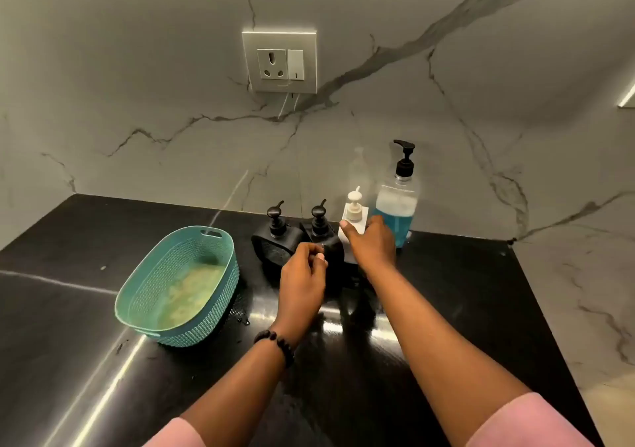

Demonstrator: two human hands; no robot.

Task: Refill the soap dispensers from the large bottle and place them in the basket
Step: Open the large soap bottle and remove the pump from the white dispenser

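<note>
Nearest to me, both forearms reach forward over the black counter [446,274], pink sleeves at the bottom edge and a bead bracelet [276,343] on the left wrist. My left hand [302,274] sits just in front of the middle black dispenser [324,240], fingers curled with the tips bunched against its front corner; I read that as a light pinch on the body, though the dark plastic hides the contact. My right hand [372,243] is a little farther in and to the right, fingers wrapped around the white dispenser [354,219], thumb on its near face.

All the dispensers stand upright, pumps up, in a row running left to right straight ahead of the hands: another black dispenser [273,240] at the left end, then the middle one, then the white. Just behind and right of the right hand stands the large bottle [397,206] of blue soap, also upright, so the right hand is nearer it. The teal basket [144,295] lies well left of the left hand, its long axis angled away from me; the left arm should carry there.
</note>
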